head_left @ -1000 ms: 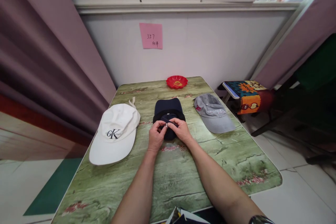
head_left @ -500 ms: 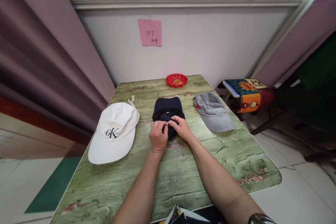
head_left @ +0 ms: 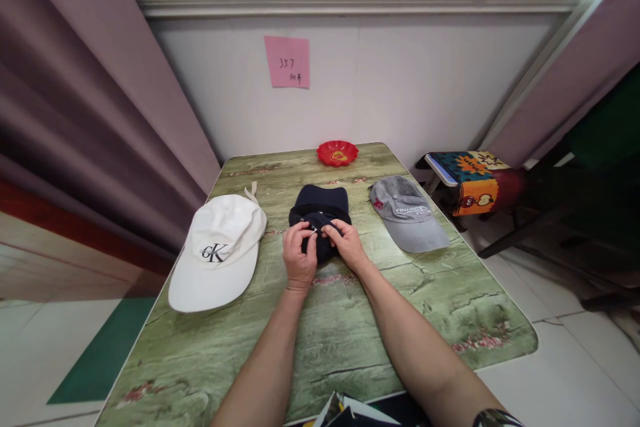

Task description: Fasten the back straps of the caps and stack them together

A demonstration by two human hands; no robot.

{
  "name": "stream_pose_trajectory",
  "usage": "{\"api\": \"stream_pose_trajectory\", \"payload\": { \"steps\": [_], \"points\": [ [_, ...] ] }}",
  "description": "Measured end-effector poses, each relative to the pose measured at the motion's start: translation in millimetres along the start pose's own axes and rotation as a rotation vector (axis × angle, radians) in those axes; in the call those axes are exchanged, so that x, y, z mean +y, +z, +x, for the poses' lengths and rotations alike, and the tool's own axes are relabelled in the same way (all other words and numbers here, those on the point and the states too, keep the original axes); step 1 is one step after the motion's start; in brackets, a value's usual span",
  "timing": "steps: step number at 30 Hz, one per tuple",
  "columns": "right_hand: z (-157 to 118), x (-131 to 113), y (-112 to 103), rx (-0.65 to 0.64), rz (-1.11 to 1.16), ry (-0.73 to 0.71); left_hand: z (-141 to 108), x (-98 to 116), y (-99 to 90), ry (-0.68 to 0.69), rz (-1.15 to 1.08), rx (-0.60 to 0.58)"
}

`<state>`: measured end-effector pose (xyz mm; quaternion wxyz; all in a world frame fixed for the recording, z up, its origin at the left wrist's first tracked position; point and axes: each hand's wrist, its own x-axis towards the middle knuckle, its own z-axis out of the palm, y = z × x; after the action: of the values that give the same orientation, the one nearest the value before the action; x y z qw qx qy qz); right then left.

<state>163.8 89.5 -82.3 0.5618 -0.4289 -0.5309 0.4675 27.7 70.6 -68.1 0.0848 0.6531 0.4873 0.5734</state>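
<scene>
A dark navy cap (head_left: 323, 197) rests mid-table with its brim pointing away from me. My left hand (head_left: 300, 253) pinches the near part of the cap by a small shiny metal piece, which looks like the strap's buckle (head_left: 315, 229). On the other side, my right hand (head_left: 349, 244) grips the dark strap between thumb and fingers. The fingers partly hide the strap's ends. To the left lies a white cap (head_left: 217, 253) with black "CK" letters and a loose strap at its back. A grey cap (head_left: 407, 213) with white lettering lies to the right.
A red scalloped dish (head_left: 337, 153) stands at the table's far edge by the wall. The green wood-patterned table (head_left: 340, 333) has a pink note (head_left: 287, 62) on the wall behind it. A stool with a colourful cover (head_left: 475, 180) stands beyond the right edge.
My left fingers have shifted slightly up and left, and the gap between my two hands is a little wider. More of the metal piece and strap shows between them.
</scene>
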Motion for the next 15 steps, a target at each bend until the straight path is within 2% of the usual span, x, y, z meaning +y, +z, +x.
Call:
{"api": "stream_pose_trajectory", "payload": {
  "steps": [5, 8, 12, 15],
  "points": [
    [1, 1, 1, 0.023, 0.065, 0.018, 1, -2, -4.9, 0.140, 0.085, -0.054],
    [0, 3, 1, 0.090, 0.084, 0.019, 1, -8, -4.6, 0.126, 0.065, -0.108],
    [-2, 0, -1, 0.203, -0.034, -0.092, 1, -16, -2.2, -0.084, 0.005, -0.146],
    [-4, -11, -3, 0.247, -0.260, -0.288, 1, -20, -0.5, -0.315, -0.143, -0.147]
  ]
}}
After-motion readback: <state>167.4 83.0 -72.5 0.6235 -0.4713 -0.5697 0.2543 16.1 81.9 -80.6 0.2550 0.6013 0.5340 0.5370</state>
